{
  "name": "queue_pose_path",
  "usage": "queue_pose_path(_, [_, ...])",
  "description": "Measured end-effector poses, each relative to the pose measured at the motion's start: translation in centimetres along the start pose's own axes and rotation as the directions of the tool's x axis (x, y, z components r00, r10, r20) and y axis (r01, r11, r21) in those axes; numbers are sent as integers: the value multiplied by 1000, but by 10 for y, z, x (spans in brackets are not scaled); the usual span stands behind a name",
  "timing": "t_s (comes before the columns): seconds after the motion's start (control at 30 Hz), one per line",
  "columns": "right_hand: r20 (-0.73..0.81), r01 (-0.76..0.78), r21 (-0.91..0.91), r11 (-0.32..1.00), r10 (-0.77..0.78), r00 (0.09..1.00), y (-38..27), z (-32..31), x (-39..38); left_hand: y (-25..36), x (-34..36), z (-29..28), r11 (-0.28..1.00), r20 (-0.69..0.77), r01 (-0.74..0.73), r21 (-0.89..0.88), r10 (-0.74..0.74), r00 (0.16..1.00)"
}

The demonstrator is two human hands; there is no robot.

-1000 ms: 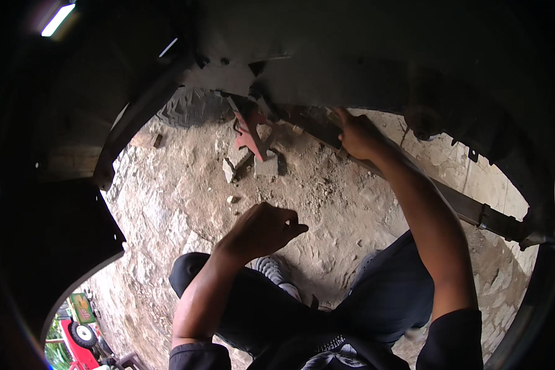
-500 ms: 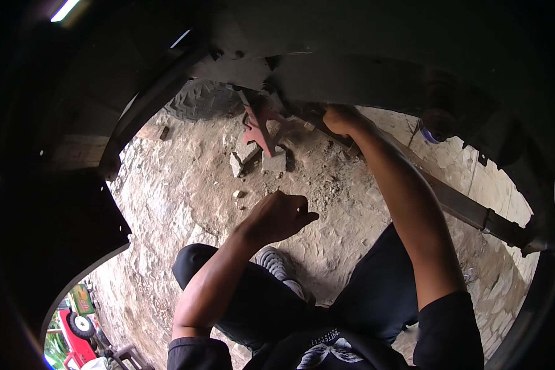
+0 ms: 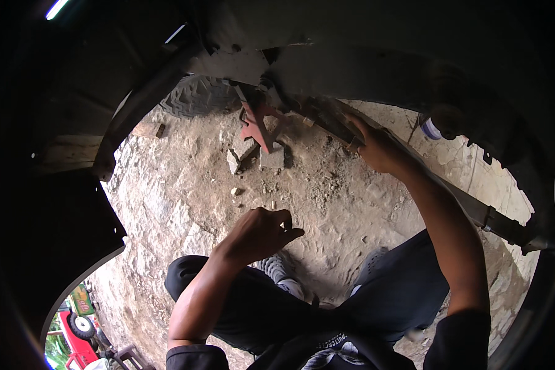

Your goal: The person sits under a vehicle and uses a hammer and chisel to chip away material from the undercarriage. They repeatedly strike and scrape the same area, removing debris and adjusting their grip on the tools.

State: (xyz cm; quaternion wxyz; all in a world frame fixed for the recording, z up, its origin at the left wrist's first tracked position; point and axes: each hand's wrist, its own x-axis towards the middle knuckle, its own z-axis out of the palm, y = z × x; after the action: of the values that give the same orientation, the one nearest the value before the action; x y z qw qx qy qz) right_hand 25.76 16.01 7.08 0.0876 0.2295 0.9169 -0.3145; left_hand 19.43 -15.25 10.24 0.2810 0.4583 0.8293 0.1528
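Observation:
My left hand (image 3: 258,233) hangs over the ground in front of my left knee, its fingers curled in with the thumb sticking out. Whether anything small is inside it I cannot make out. Farther forward and to the right, my right hand (image 3: 381,148) is at a long dark metal shaft (image 3: 462,200) that runs under the vehicle. Its fingers are stretched along the shaft, apart from each other and not wrapped round it. Left of that hand, a red jack stand (image 3: 259,126) stands on broken concrete blocks (image 3: 272,155) beneath the vehicle's underside.
A treaded tyre (image 3: 197,97) lies beyond the stand. Dark vehicle body panels (image 3: 49,228) curve overhead and down my left side. A small wooden block (image 3: 148,129) and loose stones lie on rough ground. At the lower left is a red vehicle (image 3: 77,339). My shoes are below me.
My right hand has slid right and back toward me along the shaft, its fingers opening out. My left hand has dropped slightly left and nearer, still curled.

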Motion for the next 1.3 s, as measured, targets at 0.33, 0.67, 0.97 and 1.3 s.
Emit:
queue_pose_path(0.33, [-190,-36,7,999,36,981,-51,-8,12,-7,-6,-10,998,-116,-15,66,23,993])
queue_pose_path(0.67, [-303,46,41,998,-31,952,-55,61,74,-25,-17,-6,998,-72,13,61,-8,997])
queue_pose_path(0.97, [-347,117,52,992,-92,933,-60,68,41,-20,-18,-10,997,-154,-73,8,73,985])
queue_pose_path(1.3, [-597,267,194,944,-102,796,-64,93,58,-15,-3,-10,999,-27,9,44,-8,1000])
